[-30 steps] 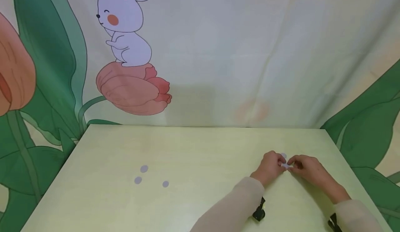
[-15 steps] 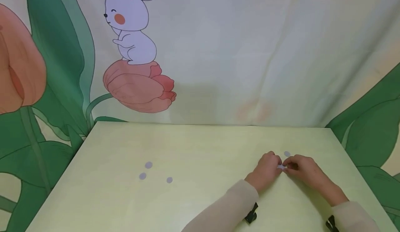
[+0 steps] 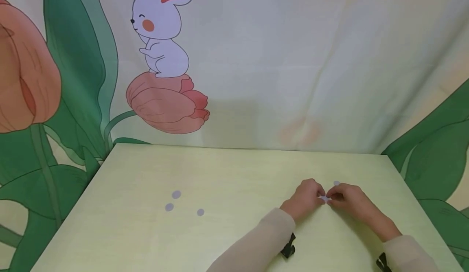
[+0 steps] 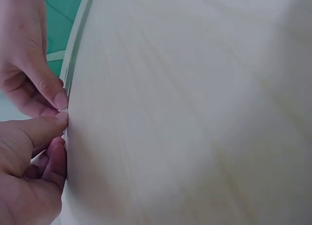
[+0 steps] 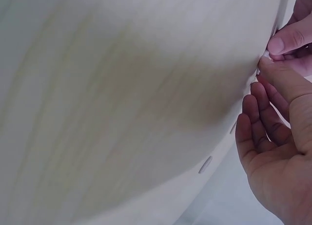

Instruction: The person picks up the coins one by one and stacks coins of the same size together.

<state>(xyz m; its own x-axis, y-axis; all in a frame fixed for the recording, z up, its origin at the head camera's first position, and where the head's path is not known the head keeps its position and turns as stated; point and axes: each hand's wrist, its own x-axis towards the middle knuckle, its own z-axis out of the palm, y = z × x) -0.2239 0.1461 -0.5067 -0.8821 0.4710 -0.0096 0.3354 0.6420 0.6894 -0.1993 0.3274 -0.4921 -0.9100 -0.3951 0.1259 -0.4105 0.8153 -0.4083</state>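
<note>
My left hand point(image 3: 305, 196) and right hand point(image 3: 353, 200) meet fingertip to fingertip at the right of the table. Between them they pinch a small pale lilac disc point(image 3: 324, 199), partly covered by the fingers. In the left wrist view, thumbs and fingers of my left hand point(image 4: 34, 161) and right hand point(image 4: 36, 71) almost touch low at the tabletop. The right wrist view shows the right hand point(image 5: 280, 122) with its other fingers loosely bent. Just behind the right hand lies another lilac disc point(image 3: 336, 183).
On the left half of the pale table point(image 3: 238, 174) lie three more flat discs, an upper one point(image 3: 176, 194), a lower one point(image 3: 169, 207) and one apart point(image 3: 200, 212). A printed cloth point(image 3: 256, 60) with a rabbit and tulips hangs behind the table's back edge.
Both hands have shifted slightly left, keeping the small disc between their fingertips. The head view has swung a little, so the backdrop and the left discs appear further right.
</note>
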